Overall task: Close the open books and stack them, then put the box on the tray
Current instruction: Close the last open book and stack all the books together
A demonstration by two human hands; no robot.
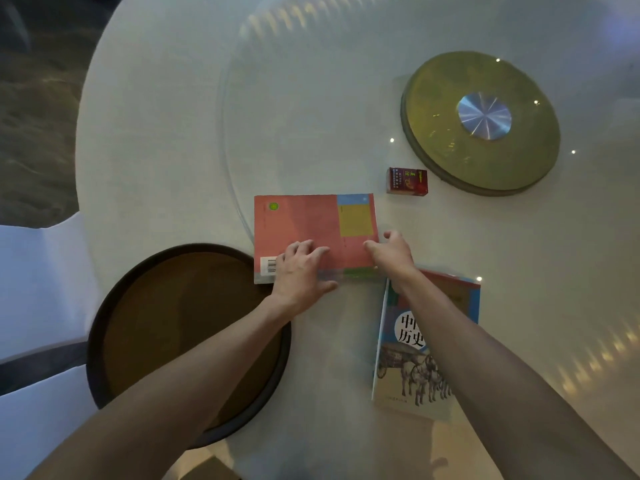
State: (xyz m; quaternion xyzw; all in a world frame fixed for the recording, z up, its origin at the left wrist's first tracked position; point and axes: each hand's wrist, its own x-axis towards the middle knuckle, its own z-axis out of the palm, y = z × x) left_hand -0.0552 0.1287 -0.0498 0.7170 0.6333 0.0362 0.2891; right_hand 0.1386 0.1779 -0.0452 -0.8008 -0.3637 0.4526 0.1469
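Both hands, the left hand (300, 271) flat with fingers spread and the right hand (389, 252) curled at its edge, pressed the thin, floppy-looking salmon-pink paperback book (311, 225), likely light and best gripped along its near spine edge.

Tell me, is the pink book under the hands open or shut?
Shut. The pink paperback book lies flat showing only its barcoded back cover, no pages spread. The left hand rests on it.

Right forearm (460, 341) covers the middle of the blue book (408, 368), hiding half its title. Left hand (298, 271) masks part of the pink book's (311, 223) barcode. Box (407, 181) print too small to read. Left arm crosses the tray (104, 323).
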